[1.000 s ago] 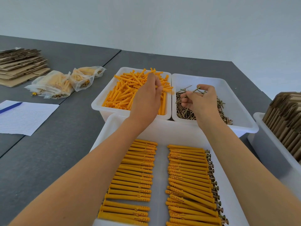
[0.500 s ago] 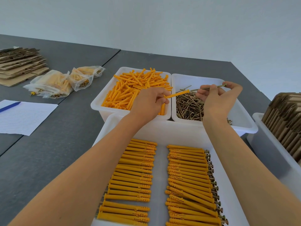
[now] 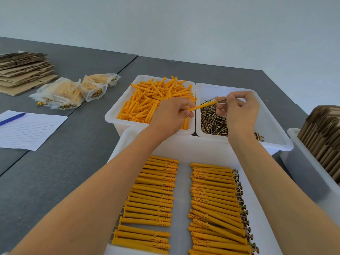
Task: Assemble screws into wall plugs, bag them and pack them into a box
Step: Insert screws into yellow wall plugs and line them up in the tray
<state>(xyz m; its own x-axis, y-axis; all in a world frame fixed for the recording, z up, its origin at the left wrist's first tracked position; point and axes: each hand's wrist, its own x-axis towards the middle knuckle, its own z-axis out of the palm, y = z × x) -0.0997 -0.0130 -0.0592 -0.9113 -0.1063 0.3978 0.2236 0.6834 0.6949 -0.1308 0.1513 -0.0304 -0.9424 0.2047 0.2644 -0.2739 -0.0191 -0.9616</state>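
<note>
- Head view: assembly step in hand. Left hand (image 3: 171,115) grip pinches one orange wall plug (image 3: 201,106) over the seam between the plug bin (image 3: 117,111) and the screw bin (image 3: 272,137), at 12 o'clock.
- Right hand (image 3: 239,111) grip pinches a screw (image 3: 221,100), its tip at the plug's open end.
- Next, likely: push the screw in along the plug's axis, then lay the pair in the near tray (image 3: 184,144) at 6 o'clock.

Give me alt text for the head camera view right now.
The left hand holds an orange wall plug while the right hand pinches a screw at its end, above bins of loose plugs and screws. Nearer, a white tray holds two rows of assembled plugs.
</note>
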